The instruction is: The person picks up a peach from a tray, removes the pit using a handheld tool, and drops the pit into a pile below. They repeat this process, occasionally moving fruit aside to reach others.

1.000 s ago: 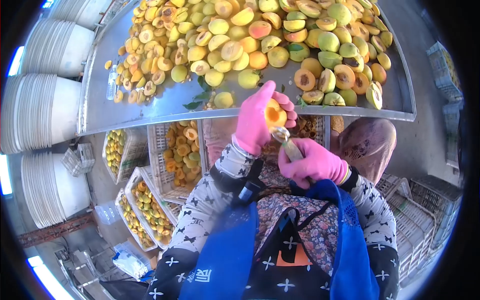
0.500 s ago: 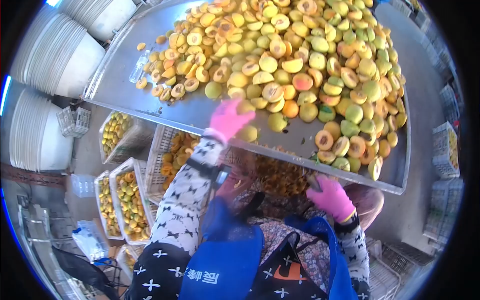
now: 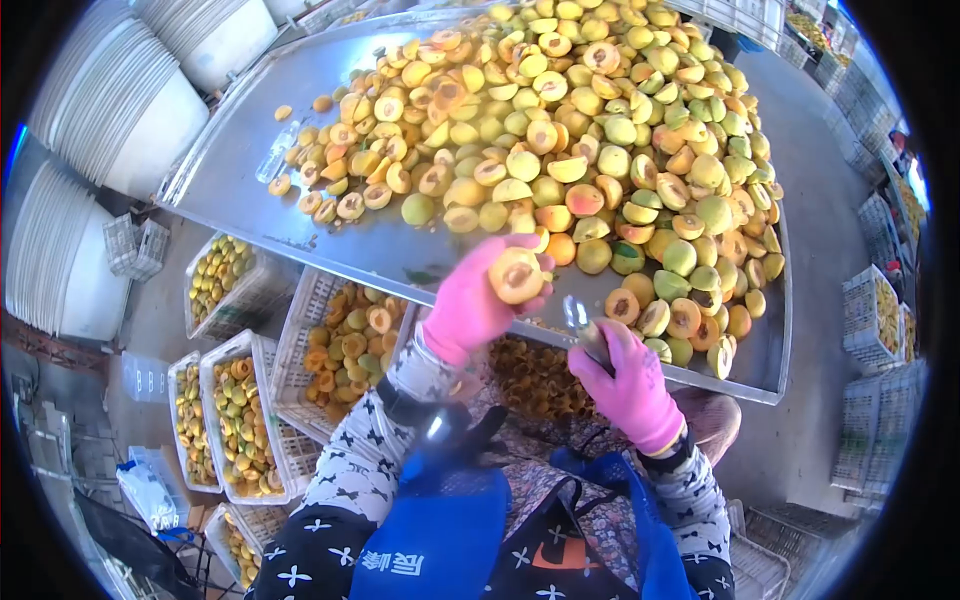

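My left hand (image 3: 482,300), in a pink glove, holds a halved peach (image 3: 517,275) with its cut face and pit side showing, just over the near edge of the metal table (image 3: 230,170). To its right, my right hand (image 3: 630,385), also gloved in pink, is closed round the handle of a small metal tool (image 3: 580,325), whose tip points up toward the table. A large heap of whole and halved peaches (image 3: 560,130) covers much of the tabletop. Below the table edge, between the hands, lies a pile of brown pits (image 3: 540,378).
Crates of peaches (image 3: 345,335) stand on the floor at the left, beside more crates (image 3: 245,420). Stacked white tubs (image 3: 90,110) are at the upper left. A clear plastic bottle (image 3: 275,155) lies on the table. Further crates (image 3: 872,312) line the right side.
My left hand has drawn back from the heap and now holds a halved peach. My right hand has risen with the tool toward it. The view has shifted slightly.
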The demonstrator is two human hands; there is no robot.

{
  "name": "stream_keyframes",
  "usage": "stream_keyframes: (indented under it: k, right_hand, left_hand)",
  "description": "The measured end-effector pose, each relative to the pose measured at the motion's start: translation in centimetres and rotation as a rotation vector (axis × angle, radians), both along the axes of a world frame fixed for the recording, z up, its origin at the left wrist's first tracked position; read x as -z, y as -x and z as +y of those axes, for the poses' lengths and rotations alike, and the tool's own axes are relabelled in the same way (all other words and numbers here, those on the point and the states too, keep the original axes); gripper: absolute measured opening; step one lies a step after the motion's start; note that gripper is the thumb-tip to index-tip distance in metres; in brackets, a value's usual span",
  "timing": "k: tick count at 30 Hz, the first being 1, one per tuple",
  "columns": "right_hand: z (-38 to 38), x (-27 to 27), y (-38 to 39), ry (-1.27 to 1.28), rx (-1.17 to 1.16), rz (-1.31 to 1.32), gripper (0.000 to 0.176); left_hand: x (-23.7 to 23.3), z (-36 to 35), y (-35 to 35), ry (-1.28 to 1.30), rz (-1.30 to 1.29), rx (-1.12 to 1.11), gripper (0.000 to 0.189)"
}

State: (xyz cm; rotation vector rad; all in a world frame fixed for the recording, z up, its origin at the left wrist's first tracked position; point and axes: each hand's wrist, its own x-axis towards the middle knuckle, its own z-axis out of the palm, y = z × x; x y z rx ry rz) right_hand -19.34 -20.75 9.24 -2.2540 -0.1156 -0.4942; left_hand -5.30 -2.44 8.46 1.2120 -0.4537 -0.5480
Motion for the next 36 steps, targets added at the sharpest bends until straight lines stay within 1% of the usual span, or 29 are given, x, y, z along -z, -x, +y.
stream_keyframes:
  k: [1,3,5,7,9,11,13,14,16,18,19,21,22,24,25,27,28,29,30,31,33,36]
  right_hand:
    - [0.3,-0.6,-0.6,0.028,0.009,-0.007,0.032]
    - [0.5,-1.6,-1.3,0.081,0.033,-0.018,0.032]
    - [0.4,-1.6,-1.6,0.186,0.053,-0.017,0.033]
    - [0.5,-1.1,-1.4,0.297,0.086,-0.002,0.035]
    - [0.5,-1.0,-1.5,0.282,0.073,0.017,0.032]
    - [0.6,-0.7,-1.4,0.305,0.057,0.025,0.03]
    - [0.6,-0.4,-1.5,0.373,0.039,0.018,0.027]
    - [0.6,-0.1,-1.5,0.425,0.05,0.048,0.027]
    - [0.6,0.8,-1.5,0.53,0.07,0.107,0.026]
    - [0.9,1.4,-1.3,0.405,0.01,0.158,0.024]
    - [1.1,1.7,-1.1,0.338,-0.019,0.187,0.022]
    - [1.8,1.4,-0.9,0.166,-0.054,0.127,0.023]
    - [2.0,1.1,-1.0,0.085,-0.072,0.091,0.025]
    - [1.7,1.2,-1.2,0.052,-0.155,0.013,0.023]
    - [1.5,1.2,-1.4,0.041,-0.199,-0.032,0.023]
    - [1.4,1.4,-1.3,-0.184,-0.31,0.13,0.021]
    - [1.5,1.1,-1.4,-0.354,-0.325,0.265,0.02]
    - [1.5,0.7,-1.5,-0.526,-0.316,0.394,0.02]
    - [2.0,-0.6,-1.4,-0.76,-0.255,0.58,0.019]
    - [2.2,-1.3,-1.3,-0.991,-0.186,0.769,0.019]
    - [1.8,-0.8,-1.1,-0.993,-0.19,0.806,0.019]
    - [1.4,-0.5,-0.5,-1.038,-0.212,0.858,0.018]
  left_hand:
    - [-0.3,-0.7,0.8,0.066,0.103,-0.009,0.039]
    - [-1.1,-1.6,1.9,0.156,0.195,0.022,0.035]
    - [-1.4,-2.3,2.7,-0.054,-0.204,-0.067,0.031]
    - [-1.3,-2.5,3.5,-0.19,-0.434,-0.14,0.03]
    - [-1.5,-2.5,3.5,-0.247,-0.527,-0.192,0.031]
    - [-2.0,-2.7,4.2,-0.105,-0.262,-0.167,0.029]
    - [-1.0,-3.3,4.4,0.023,-0.071,-0.175,0.031]
    - [0.8,-3.9,4.3,0.08,-0.011,-0.193,0.034]
    - [1.0,-4.1,4.3,0.185,0.171,-0.199,0.034]
    - [0.2,-4.1,4.5,0.276,0.411,-0.167,0.028]
    - [0.2,-4.0,4.5,0.272,0.384,-0.165,0.027]
    - [0.1,-4.1,4.6,0.264,0.338,-0.161,0.025]
    - [-0.5,-4.4,4.6,0.221,0.325,-0.203,0.024]
    - [-2.0,-4.9,5.2,0.127,0.307,-0.291,0.024]
    - [-2.0,-5.2,5.0,0.14,0.332,-0.311,0.026]
    - [-2.2,-5.6,4.6,0.167,0.376,-0.354,0.03]
    - [-2.1,-5.7,4.4,0.183,0.34,-0.352,0.031]
    - [-1.7,-5.9,4.3,0.199,0.308,-0.348,0.033]
    - [-1.2,-5.9,4.4,0.212,0.281,-0.341,0.035]
    - [-0.4,-5.8,4.4,0.158,0.257,-0.335,0.035]
    - [0.5,-5.9,3.7,0.053,0.198,-0.317,0.035]
    - [0.4,-5.6,3.2,-0.158,0.208,-0.123,0.036]
